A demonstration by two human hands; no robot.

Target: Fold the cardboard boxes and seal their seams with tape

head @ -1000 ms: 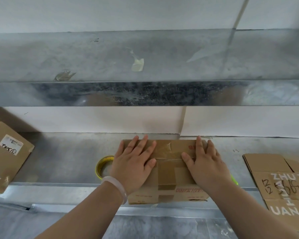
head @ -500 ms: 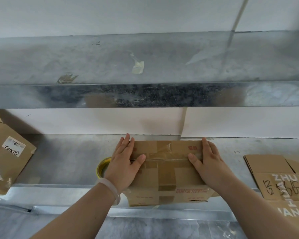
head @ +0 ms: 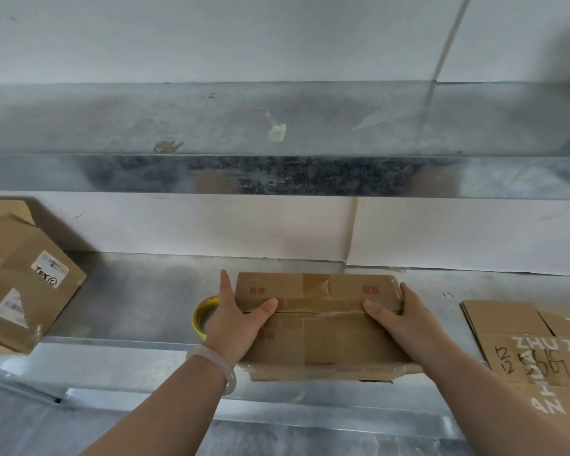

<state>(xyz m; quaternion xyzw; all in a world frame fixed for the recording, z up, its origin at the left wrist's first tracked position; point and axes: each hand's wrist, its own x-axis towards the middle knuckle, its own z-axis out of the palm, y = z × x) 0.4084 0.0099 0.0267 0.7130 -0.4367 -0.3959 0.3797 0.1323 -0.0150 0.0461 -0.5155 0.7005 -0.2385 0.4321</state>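
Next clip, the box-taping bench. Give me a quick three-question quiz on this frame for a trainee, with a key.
1. True or false: the yellow tape roll lies to the right of the cardboard box.
2. Where do the thumbs of the left hand and right hand rest? A) on the box's taped top, B) under the box, C) on the tape roll.
3. What lies flat at the right end of the shelf?
Key: 1 false, it lies to the left, partly behind the left hand. 2 A. 3 flattened cardboard with handwriting on it.
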